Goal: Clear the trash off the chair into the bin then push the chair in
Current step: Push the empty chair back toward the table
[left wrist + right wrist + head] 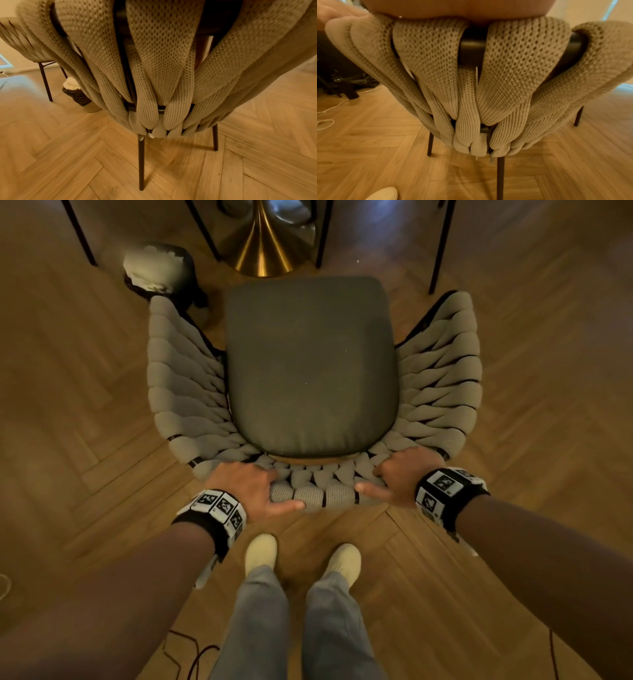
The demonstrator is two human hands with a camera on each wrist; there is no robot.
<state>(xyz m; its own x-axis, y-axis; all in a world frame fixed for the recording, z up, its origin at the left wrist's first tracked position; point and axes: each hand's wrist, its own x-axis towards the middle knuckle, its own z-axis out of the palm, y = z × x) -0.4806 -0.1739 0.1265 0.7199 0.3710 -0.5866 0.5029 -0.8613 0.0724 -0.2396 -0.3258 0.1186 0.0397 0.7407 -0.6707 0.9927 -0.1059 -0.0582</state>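
The chair has a dark grey seat cushion with nothing on it and a back of woven beige knitted straps. My left hand grips the top rail of the backrest at its left, fingers over the rim and thumb behind. My right hand grips the same rail at its right in the same way. The bin, lined with a black bag and holding white crumpled trash, stands on the floor past the chair's front left corner, and shows in the left wrist view as the bin.
A brass table pedestal stands just beyond the chair's front edge, with thin black legs of other chairs to either side. The floor is herringbone wood. My feet stand behind the chair. Cables lie on the floor.
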